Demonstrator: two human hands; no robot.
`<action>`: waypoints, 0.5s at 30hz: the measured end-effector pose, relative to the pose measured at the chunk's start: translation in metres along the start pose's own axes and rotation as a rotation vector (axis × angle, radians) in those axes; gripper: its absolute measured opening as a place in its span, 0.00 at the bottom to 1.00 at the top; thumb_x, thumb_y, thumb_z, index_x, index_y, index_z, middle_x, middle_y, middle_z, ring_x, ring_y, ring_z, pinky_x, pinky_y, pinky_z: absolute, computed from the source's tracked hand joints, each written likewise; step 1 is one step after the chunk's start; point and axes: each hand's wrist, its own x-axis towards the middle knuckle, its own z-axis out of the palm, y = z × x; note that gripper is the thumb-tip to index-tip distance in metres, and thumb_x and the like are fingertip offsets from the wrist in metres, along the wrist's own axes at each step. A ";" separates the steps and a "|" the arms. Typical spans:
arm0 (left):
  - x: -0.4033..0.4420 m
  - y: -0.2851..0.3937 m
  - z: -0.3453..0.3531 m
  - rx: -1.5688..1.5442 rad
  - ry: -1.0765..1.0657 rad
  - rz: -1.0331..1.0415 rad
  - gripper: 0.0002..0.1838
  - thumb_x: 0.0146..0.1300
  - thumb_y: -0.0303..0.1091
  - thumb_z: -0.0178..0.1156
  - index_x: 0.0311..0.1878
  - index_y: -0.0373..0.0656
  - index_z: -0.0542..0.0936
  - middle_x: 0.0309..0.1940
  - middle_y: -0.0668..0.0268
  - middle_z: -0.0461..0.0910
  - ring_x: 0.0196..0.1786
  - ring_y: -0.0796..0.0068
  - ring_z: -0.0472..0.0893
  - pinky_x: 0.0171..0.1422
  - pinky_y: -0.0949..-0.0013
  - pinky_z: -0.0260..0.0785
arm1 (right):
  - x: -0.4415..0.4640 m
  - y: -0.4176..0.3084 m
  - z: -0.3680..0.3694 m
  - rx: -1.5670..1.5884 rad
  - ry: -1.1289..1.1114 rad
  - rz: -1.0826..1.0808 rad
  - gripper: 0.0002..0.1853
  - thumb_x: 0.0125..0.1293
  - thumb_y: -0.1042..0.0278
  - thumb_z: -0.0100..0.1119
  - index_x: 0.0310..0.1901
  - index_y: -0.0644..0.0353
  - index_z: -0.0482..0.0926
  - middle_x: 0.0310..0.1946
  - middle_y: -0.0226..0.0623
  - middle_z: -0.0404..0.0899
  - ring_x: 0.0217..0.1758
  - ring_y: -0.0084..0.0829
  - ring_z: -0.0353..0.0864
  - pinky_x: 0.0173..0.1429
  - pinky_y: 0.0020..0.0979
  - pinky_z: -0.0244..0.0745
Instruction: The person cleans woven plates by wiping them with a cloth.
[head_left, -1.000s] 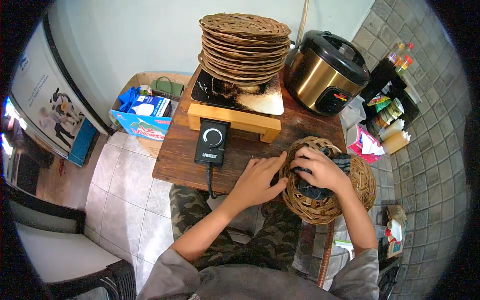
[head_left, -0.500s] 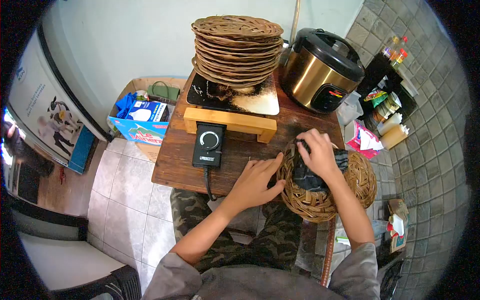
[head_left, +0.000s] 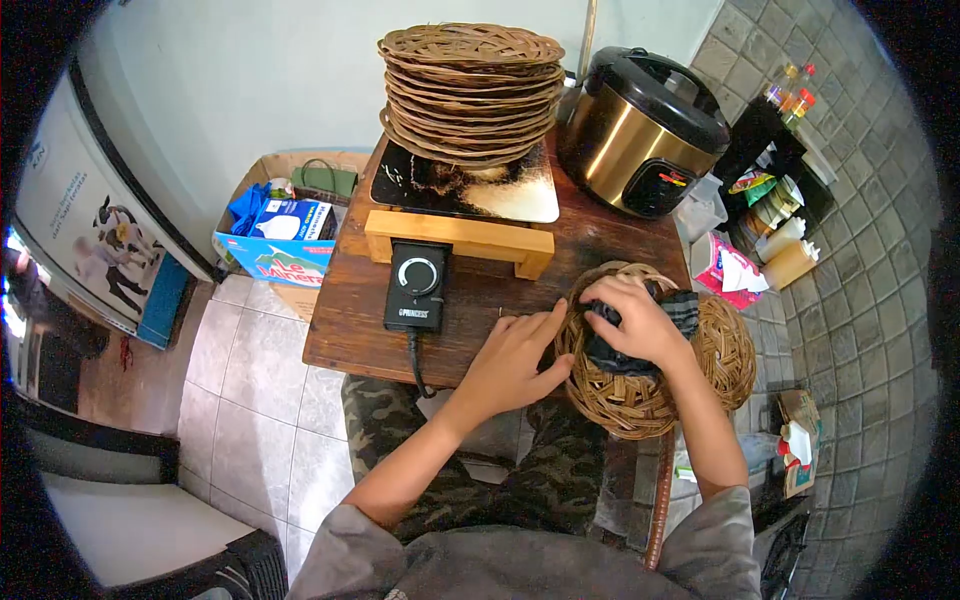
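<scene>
A round woven rattan plate (head_left: 620, 400) lies at the right front corner of the wooden table (head_left: 470, 320). My right hand (head_left: 635, 320) is closed on a dark, striped cloth (head_left: 622, 362) and presses it against the plate's woven face. At the plate's left rim rests my left hand (head_left: 515, 360), its fingers stretched out and the thumb apart. A second woven plate (head_left: 725, 350) shows partly beyond my right wrist, to the right. Toward the back, a tall stack of similar woven plates (head_left: 472, 95) stands on a scorched, light-and-dark board.
Left of my hands, a black dial controller (head_left: 417, 285) with a cable sits before a wooden stand (head_left: 460, 245). A gold-and-black rice cooker (head_left: 650, 130) occupies the back right. A cardboard box (head_left: 275, 255) is left of the table; a tissue pack (head_left: 728, 270) lies right.
My right hand has shifted slightly left and down across the plate with the cloth. The left hand stays at the rim, and the view has tilted a little.
</scene>
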 end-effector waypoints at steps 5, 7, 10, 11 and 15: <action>0.000 0.000 0.000 0.020 0.004 -0.016 0.38 0.66 0.45 0.59 0.74 0.33 0.63 0.63 0.45 0.73 0.65 0.48 0.73 0.71 0.53 0.60 | -0.002 -0.008 -0.004 0.047 -0.114 -0.078 0.10 0.55 0.71 0.66 0.40 0.57 0.82 0.36 0.38 0.81 0.49 0.43 0.78 0.57 0.43 0.68; -0.002 0.001 0.000 0.026 0.010 -0.026 0.38 0.66 0.45 0.59 0.74 0.34 0.63 0.63 0.45 0.73 0.66 0.48 0.72 0.72 0.53 0.60 | 0.000 -0.018 -0.010 0.053 -0.164 -0.053 0.10 0.55 0.71 0.66 0.40 0.57 0.82 0.37 0.38 0.81 0.49 0.43 0.78 0.57 0.43 0.68; -0.001 0.001 0.002 0.000 -0.002 -0.024 0.38 0.66 0.44 0.59 0.74 0.35 0.63 0.64 0.46 0.73 0.66 0.46 0.71 0.74 0.54 0.58 | 0.002 -0.009 -0.006 -0.036 -0.112 -0.059 0.11 0.54 0.70 0.67 0.40 0.57 0.81 0.39 0.37 0.80 0.48 0.42 0.78 0.55 0.41 0.69; 0.000 0.000 0.002 0.000 -0.001 -0.025 0.38 0.66 0.44 0.59 0.74 0.35 0.63 0.64 0.46 0.73 0.66 0.46 0.71 0.74 0.53 0.58 | 0.004 -0.006 -0.003 -0.084 -0.028 -0.076 0.10 0.54 0.71 0.67 0.38 0.57 0.81 0.38 0.37 0.79 0.47 0.42 0.78 0.53 0.41 0.69; -0.001 -0.001 0.000 0.023 -0.026 -0.007 0.38 0.67 0.42 0.58 0.75 0.33 0.61 0.64 0.46 0.72 0.65 0.48 0.72 0.72 0.54 0.57 | 0.015 0.028 -0.016 -0.353 0.237 -0.054 0.06 0.53 0.78 0.62 0.33 0.61 0.76 0.33 0.39 0.72 0.42 0.44 0.77 0.46 0.41 0.71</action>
